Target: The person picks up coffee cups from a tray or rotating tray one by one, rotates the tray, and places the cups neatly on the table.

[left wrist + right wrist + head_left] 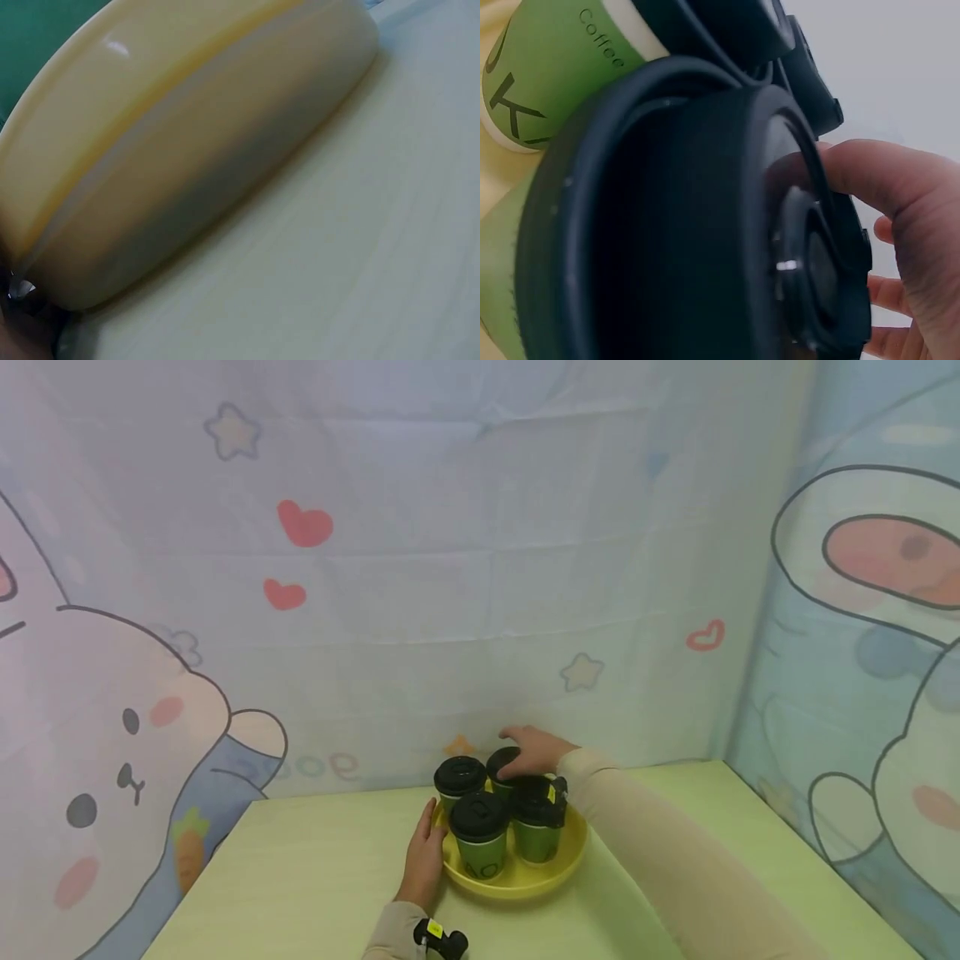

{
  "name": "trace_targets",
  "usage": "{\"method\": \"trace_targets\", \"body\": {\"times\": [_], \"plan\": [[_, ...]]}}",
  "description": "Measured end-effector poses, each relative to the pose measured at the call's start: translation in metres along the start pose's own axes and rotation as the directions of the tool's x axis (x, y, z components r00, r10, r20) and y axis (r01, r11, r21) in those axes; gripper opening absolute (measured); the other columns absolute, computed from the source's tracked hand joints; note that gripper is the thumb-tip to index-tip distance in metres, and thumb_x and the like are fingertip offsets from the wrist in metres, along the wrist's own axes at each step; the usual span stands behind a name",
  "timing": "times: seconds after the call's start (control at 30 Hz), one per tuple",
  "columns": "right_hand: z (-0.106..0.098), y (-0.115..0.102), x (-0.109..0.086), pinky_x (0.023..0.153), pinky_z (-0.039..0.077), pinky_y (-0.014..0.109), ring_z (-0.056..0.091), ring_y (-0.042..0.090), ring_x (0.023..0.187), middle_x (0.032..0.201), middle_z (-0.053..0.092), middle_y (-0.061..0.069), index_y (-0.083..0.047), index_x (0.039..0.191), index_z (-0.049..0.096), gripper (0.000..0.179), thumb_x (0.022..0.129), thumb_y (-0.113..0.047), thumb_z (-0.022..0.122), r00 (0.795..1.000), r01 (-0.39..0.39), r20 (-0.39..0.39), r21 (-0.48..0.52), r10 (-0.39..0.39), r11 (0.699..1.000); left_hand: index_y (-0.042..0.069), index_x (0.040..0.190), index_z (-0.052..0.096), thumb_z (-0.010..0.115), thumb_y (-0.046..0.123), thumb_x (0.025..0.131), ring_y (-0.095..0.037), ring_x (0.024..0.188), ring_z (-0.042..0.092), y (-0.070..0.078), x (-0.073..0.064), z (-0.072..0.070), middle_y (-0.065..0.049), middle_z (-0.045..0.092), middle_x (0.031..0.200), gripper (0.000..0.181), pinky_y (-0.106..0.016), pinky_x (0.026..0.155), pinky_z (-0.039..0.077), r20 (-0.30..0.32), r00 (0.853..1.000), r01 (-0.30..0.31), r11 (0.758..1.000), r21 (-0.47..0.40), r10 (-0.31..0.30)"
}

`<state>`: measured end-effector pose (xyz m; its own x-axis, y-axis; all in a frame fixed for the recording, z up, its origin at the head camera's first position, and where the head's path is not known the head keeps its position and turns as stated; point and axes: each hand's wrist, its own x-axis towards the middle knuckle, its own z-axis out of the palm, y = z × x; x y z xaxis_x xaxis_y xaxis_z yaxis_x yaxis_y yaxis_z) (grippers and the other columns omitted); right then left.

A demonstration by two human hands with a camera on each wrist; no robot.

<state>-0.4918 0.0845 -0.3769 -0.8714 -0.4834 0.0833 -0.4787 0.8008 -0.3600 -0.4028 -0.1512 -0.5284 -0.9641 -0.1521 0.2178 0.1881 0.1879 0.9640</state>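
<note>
Largest first: a pale fabric backdrop [480, 568], printed with cartoon animals, hearts and stars, hangs behind the table [315, 868]. On the table: a round yellow tray [517, 892] with a raised rim. In the tray: four green takeaway coffee cups [482, 857], upright and close together, two front, two rear.

Right hand [536, 752]: over the top of the rear right cup [496, 758], digits spread apart, nothing visibly gripped; contact with that cup not certain. Left hand [424, 862]: against the tray's left side; cannot tell whether its fingers curl round the edge.

Black lids [459, 774] cap the cups. Smaller: a black wrist device [452, 945] at the left sleeve, bearing a yellow sticker [435, 929].
</note>
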Motion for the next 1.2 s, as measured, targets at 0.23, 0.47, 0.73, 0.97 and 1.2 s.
{"method": "trace_targets", "body": {"times": [0.23,0.47,0.73,0.97,1.2], "plan": [[0.002,-0.004,0.001,0.109,0.042,0.049,0.050,0.034,0.134,0.147,0.052,0.015,-0.008,0.148,0.050,0.077,0.084,-0.040,0.078,0.999,0.034,-0.018,0.026,-0.034,0.999,0.012,0.159,0.034,0.043,0.014,0.102,-0.041,0.150,0.022,0.004,-0.003,0.000,-0.018,0.031,0.162,0.058,-0.059,0.120,0.020,-0.005,1.000,-0.008,1.000,0.007,0.008],[-0.007,-0.008,-0.001,0.102,0.048,0.048,0.055,0.034,0.127,0.142,0.056,0.018,-0.008,0.149,0.048,0.077,0.084,-0.036,0.079,0.999,0.022,-0.032,0.076,-0.019,0.997,0.012,0.160,0.033,0.042,0.015,0.103,-0.040,0.150,0.022,0.005,-0.003,0.000,-0.016,0.030,0.163,0.058,-0.059,0.119,0.020,-0.002,1.000,-0.004,1.000,0.012,0.004],[-0.035,-0.004,-0.014,0.101,0.048,0.048,0.057,0.034,0.126,0.142,0.055,0.018,-0.010,0.150,0.047,0.076,0.085,-0.038,0.076,0.995,0.018,-0.095,0.082,-0.010,0.996,0.012,0.160,0.033,0.042,0.016,0.103,-0.039,0.150,0.023,0.002,0.000,-0.001,-0.015,0.031,0.163,0.057,-0.058,0.120,0.020,0.008,1.000,-0.012,1.000,0.010,0.012],[-0.063,0.012,-0.030,0.102,0.047,0.051,0.056,0.036,0.126,0.144,0.053,0.020,-0.011,0.152,0.044,0.076,0.087,-0.038,0.074,0.990,-0.006,-0.137,0.109,0.021,0.994,0.011,0.159,0.035,0.044,0.020,0.103,-0.040,0.150,0.023,-0.001,0.004,-0.001,-0.015,0.033,0.162,0.057,-0.058,0.120,0.020,0.007,1.000,-0.021,0.999,0.025,0.021],[-0.083,0.039,-0.056,0.103,0.045,0.056,0.052,0.042,0.129,0.145,0.050,0.025,-0.007,0.153,0.042,0.075,0.090,-0.035,0.070,0.983,-0.069,-0.161,0.113,0.087,0.991,0.010,0.159,0.034,0.043,0.018,0.103,-0.040,0.150,0.023,0.001,0.001,-0.001,-0.015,0.033,0.162,0.057,-0.059,0.120,0.020,0.013,1.000,-0.012,1.000,0.028,0.012]]}}
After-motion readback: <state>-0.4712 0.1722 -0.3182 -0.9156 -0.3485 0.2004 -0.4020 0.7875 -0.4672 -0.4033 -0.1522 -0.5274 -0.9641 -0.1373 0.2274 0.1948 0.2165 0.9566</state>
